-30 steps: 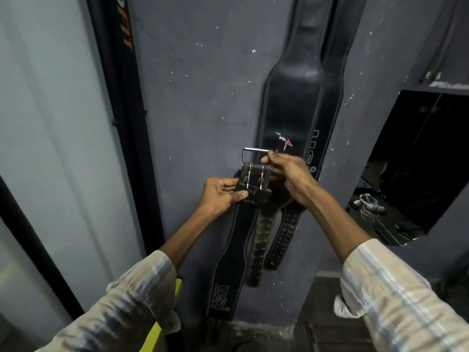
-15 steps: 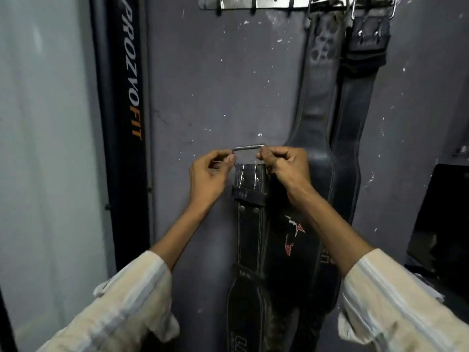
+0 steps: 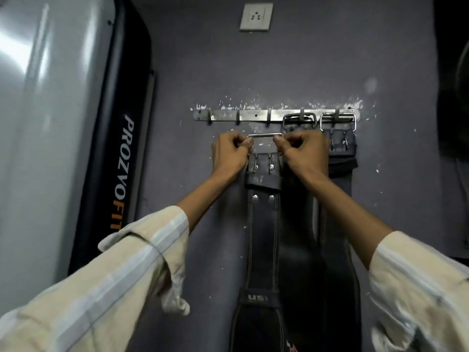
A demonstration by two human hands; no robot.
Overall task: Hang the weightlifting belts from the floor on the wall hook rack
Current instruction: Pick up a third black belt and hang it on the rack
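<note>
A steel hook rack (image 3: 251, 115) is screwed to the grey wall. Two black weightlifting belts hang from its right hooks by their buckles: one (image 3: 299, 121) and another (image 3: 338, 138) further right. I hold a third black belt (image 3: 262, 224) up against the wall, its strap hanging straight down. My left hand (image 3: 229, 156) pinches the left end of its metal buckle (image 3: 265, 135) and my right hand (image 3: 303, 154) pinches the right end. The buckle bar sits just below the rack, under the third hook (image 3: 268, 120), apart from it.
A black and grey machine panel (image 3: 121, 153) marked PROZVOFIT stands close on the left. A white wall socket (image 3: 256, 16) sits above the rack. Three hooks on the rack's left part carry nothing. A dark object (image 3: 456, 85) fills the right edge.
Both hands have raised the belt's buckle up the wall from well below the rack to just under it. The view tilted up, bringing the whole rack and socket into sight.
</note>
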